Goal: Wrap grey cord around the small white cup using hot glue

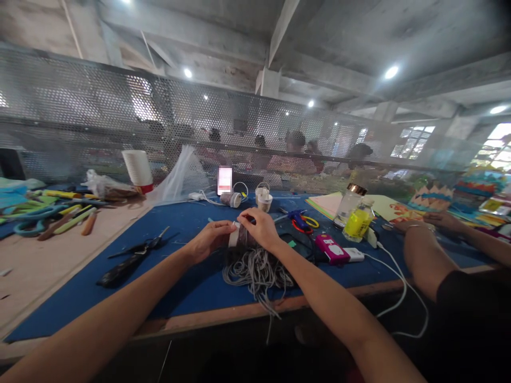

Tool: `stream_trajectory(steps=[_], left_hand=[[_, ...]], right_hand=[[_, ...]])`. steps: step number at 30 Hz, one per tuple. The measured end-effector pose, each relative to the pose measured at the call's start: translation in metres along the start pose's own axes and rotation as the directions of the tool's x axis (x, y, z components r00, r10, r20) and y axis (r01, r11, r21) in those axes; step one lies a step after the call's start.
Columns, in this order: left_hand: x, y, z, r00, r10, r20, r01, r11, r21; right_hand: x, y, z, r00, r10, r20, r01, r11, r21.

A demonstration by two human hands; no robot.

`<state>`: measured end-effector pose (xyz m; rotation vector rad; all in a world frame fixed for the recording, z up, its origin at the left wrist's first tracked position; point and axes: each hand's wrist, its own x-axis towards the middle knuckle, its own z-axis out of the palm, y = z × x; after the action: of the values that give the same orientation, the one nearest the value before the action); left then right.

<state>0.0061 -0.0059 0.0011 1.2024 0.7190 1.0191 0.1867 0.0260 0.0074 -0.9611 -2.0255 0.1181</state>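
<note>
Fingertips at the pale edge of a wrapped piece

Nearest me, grey cord (pixel 259 272) lies in a loose heap, with a few strands trailing over the front edge of the table (pixel 207 317). I'd gather those strands clear of my forearms, since a snag there could tug at the piece.

Just beyond the heap, and touching it, is the wrapped piece (pixel 241 239), pale at one end and brownish further along, sitting between my hands. My left hand (pixel 207 242) pinches its pale edge with thumb and finger. My right hand (pixel 260 227) bends over the top, fingertips drawn together close to the left ones; I can't tell what, if anything, is between them. To do this fine fingertip work well, I think the left should steady the edge while the right makes small, light movements, pressing evenly so that the wrap doesn't bunch or slip.

Left of the piece, well apart, lies a black-handled tool (pixel 123 268). To the right are a magenta case (pixel 331 249) and, a little farther off, a blue glue gun (pixel 297 217). Beyond my hands stands a white cup-like piece (pixel 264 200), then a lit screen (pixel 224 181) and, behind everything, the mesh partition (pixel 179 106).
</note>
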Motion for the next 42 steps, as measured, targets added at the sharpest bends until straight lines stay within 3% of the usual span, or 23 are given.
stream_trajectory(steps=[11,17,42], left_hand=[[0.0018,-0.0020,0.0005,0.996,0.006,-0.089,0.005,0.993,0.114],[0.0040,-0.0048,-0.0024,0.996,0.011,-0.092,-0.002,0.995,0.102],[0.0022,-0.0033,-0.0031,1.000,-0.004,-0.008,0.004,1.000,0.002]], right_hand=[[0.0006,-0.0018,0.0023,0.999,-0.051,0.000,0.051,0.987,0.153],[0.0009,-0.0016,0.0035,1.000,-0.010,-0.016,0.013,0.981,0.195],[0.0009,-0.0015,-0.0022,1.000,0.005,-0.025,-0.002,0.995,0.100]])
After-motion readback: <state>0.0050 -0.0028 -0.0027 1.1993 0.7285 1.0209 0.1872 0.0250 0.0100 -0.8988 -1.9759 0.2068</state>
